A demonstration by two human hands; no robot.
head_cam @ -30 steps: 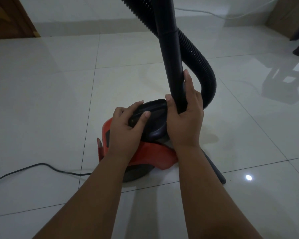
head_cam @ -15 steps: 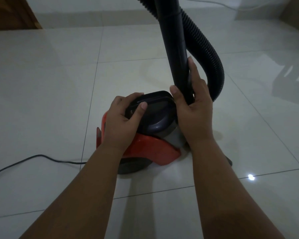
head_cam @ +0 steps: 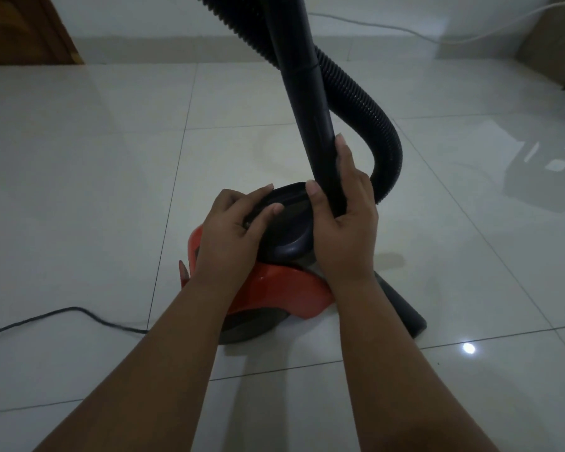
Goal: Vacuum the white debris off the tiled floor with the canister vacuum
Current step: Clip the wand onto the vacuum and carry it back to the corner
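Head view: hands (head_cam: 287, 230) on canister vacuum (head_cam: 274, 288), open floor (head_cam: 95, 190) around.

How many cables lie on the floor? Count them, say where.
2. A black cord trails left from the vacuum; a white cable runs along the far wall. More may be hidden.

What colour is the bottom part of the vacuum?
Red, on the canister vacuum's glossy plastic body, clearest in the head view.

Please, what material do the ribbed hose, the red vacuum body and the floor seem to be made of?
Ribbed hose: probably flexible black plastic, matte, with fine corrugations. Red vacuum body: likely hard moulded plastic, glossy, showing soft highlights. Floor: apparently glazed ceramic tile, with mirror-like reflections and thin grout lines.
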